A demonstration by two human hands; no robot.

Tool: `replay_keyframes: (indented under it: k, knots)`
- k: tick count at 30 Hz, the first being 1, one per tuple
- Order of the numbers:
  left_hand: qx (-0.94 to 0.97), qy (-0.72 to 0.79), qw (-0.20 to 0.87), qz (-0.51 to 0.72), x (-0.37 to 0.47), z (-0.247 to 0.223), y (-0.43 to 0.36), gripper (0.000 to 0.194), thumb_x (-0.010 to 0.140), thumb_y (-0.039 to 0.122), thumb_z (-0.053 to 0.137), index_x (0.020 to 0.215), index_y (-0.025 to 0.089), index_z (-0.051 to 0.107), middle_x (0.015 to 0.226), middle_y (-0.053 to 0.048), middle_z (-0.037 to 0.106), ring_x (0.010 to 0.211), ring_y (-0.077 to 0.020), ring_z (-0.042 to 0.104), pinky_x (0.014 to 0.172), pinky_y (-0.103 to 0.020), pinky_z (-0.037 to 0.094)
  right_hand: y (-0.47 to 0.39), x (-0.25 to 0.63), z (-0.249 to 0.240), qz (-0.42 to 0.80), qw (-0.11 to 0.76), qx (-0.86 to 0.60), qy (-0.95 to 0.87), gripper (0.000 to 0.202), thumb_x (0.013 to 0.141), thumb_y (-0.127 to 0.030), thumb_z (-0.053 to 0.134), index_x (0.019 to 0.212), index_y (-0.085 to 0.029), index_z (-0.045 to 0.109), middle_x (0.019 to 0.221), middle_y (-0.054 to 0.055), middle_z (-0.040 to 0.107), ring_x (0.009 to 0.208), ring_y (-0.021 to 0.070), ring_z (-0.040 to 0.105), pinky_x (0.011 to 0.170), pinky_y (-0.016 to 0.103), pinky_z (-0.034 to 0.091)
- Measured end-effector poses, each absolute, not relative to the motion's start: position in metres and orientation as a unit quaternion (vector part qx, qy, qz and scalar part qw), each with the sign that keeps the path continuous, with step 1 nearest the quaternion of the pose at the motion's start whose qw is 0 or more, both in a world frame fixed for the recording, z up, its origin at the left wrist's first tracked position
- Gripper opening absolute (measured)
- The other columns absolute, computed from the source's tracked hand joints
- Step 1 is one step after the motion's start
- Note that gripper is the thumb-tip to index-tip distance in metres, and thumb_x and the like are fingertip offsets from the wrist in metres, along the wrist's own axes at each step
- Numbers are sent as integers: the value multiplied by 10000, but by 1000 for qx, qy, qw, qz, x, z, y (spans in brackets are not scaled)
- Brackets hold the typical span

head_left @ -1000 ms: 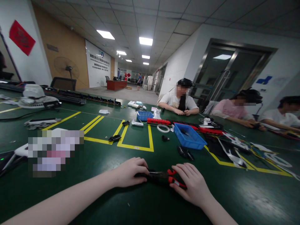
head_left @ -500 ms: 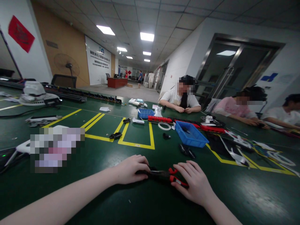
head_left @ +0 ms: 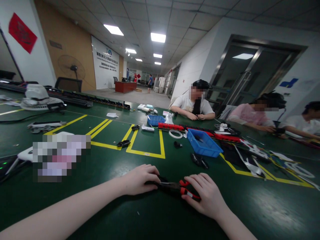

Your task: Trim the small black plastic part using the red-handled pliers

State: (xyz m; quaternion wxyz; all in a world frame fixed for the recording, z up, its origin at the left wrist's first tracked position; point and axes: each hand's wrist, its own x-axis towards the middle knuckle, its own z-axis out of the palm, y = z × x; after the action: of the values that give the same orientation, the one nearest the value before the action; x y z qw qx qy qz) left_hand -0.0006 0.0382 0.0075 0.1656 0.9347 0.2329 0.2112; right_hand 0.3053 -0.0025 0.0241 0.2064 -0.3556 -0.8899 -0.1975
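The blue bin (head_left: 208, 151) holds a dark piece (head_left: 198, 137). Nearer, at the table (head_left: 155, 220), the right hand (head_left: 205, 193) holds the pliers (head_left: 176, 185) crosswise, nose pointing left at a half-hidden black part (head_left: 163, 179) pinched in the left hand (head_left: 143, 180).

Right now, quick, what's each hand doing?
Left hand: closed on a small dark piece.
Right hand: holding red-handled pliers, handles spread.

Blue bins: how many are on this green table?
2. The larger blue bin is beyond the right hand; the smaller blue bin is farther back, to its left. Clutter could hide more.
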Motion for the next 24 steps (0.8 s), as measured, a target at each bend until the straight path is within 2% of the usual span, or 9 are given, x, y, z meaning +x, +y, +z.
replay_keyframes:
  k: [10,18,24]
  knots:
    - [937,221,158,220,0,5,39,193,907,214,602,1091,223,658,1224,-65,601,1073,-218,597,896,-356,485,-5,303,20,-169,192,-392,-883,413,797,-425,649,1102,-146,630,951,112,683,805,212,639,704,334,504]
    - [931,230,174,224,-1,6,40,186,885,187,620,1067,209,653,1195,-65,617,1065,-212,600,894,-346,494,-7,298,16,-174,199,-409,-873,395,816,-475,620,1087,-188,634,931,92,684,809,222,624,753,372,466]
    - [938,235,141,210,0,10,36,307,923,217,571,1229,229,575,1222,-72,622,1070,-212,609,906,-352,497,-5,299,17,-167,194,-409,-876,372,823,-475,600,1070,-198,629,934,80,689,818,220,630,813,396,441]
